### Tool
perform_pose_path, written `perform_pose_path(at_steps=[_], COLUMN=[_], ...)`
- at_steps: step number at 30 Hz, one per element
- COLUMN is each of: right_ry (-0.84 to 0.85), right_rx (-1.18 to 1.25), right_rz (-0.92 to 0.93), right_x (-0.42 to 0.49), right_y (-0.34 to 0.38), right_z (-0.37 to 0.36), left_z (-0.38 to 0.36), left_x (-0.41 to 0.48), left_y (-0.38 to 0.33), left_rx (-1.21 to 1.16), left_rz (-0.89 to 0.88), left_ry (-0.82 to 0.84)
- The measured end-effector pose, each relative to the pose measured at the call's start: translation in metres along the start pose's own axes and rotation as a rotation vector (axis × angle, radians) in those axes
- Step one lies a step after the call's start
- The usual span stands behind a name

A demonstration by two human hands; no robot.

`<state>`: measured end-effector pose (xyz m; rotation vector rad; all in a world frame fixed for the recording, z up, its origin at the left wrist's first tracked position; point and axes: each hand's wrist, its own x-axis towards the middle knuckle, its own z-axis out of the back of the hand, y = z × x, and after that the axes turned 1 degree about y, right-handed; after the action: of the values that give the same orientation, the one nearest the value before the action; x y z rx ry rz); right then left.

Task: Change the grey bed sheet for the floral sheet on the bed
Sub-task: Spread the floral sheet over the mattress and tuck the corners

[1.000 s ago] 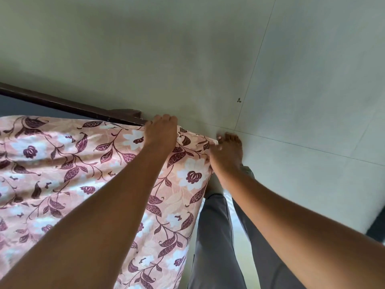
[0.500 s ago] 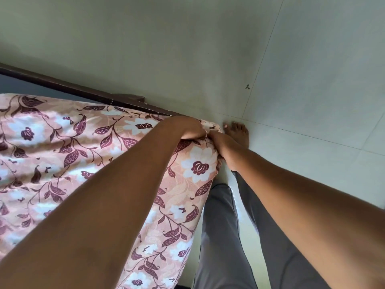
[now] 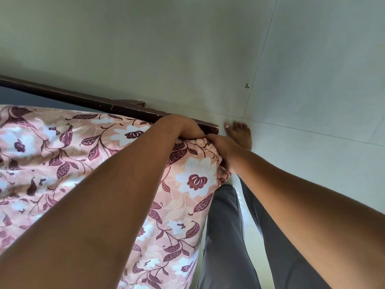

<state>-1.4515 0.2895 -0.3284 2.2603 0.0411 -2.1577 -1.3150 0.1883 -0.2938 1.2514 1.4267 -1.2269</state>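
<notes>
Our left hand [image 3: 183,127] has met our right hand [image 3: 224,152]; both apparently grip the floral sheet [image 3: 193,180]; uneven pull could untuck it.

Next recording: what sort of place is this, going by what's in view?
Most likely a home bedroom: a floral sheet is spread over a bed with a dark wooden bed frame, beside a pale tiled floor where the person's bare foot stands.

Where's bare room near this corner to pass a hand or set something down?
Free: floor beyond the frame and right of the foot; sheet left of the left arm. Crowded: the corner, where left hand and right hand grip it.
</notes>
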Motion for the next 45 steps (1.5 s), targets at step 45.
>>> perform_pose_path(at_steps=[45], right_ry=[-0.070], right_rx=[-1.470], right_rz=[0.917], right_x=[-0.075], right_y=[0.002], right_z=[-0.019], left_z=[-0.126], left_x=[-0.045], left_y=[0.040], left_rx=[-0.271], left_rz=[0.134], left_ry=[-1.112])
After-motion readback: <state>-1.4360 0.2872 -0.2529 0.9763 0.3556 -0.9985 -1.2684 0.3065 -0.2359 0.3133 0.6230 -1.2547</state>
